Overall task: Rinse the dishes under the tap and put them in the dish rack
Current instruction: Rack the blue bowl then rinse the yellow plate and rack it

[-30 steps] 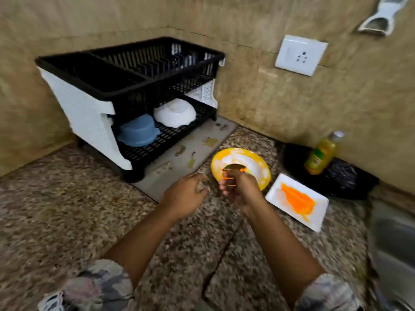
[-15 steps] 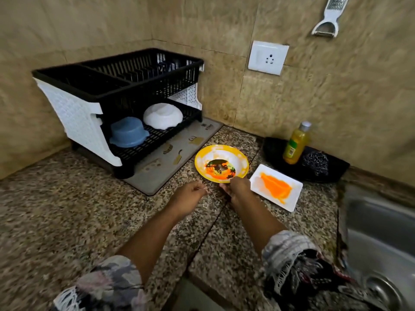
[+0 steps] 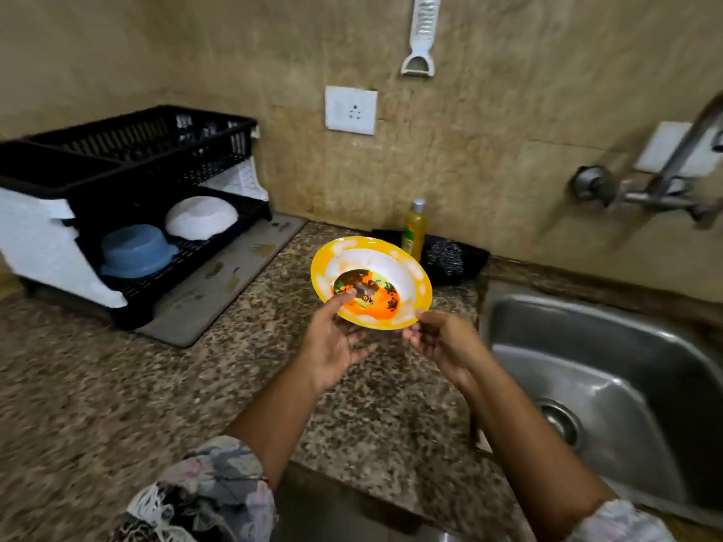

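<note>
The yellow-rimmed plate (image 3: 371, 281) is being held above the counter (image 3: 117, 385), just left of the sink (image 3: 606, 365), tilted so its orange-smeared face is turned toward the person. It is being pinched at the near-left rim by the left hand (image 3: 332, 342), the thumb pressed on the picture in the middle, the other fingers spread beneath. The near-right edge is being gripped by the right hand (image 3: 442, 338), fingers curled under the rim. Both forearms are being reached forward from the patterned sleeves (image 3: 219, 490).

To do this step well, the plate is probably best carried rightward, under the tap (image 3: 673, 170), and the tilt kept so that residue runs into the basin rather than onto the counter. A firm two-sided grip is likely needed, since a wet rim could slip. In the dish rack (image 3: 129, 181), a blue bowl (image 3: 137, 250) and a white bowl (image 3: 201, 217) are resting upside down on the lower tier.
</note>
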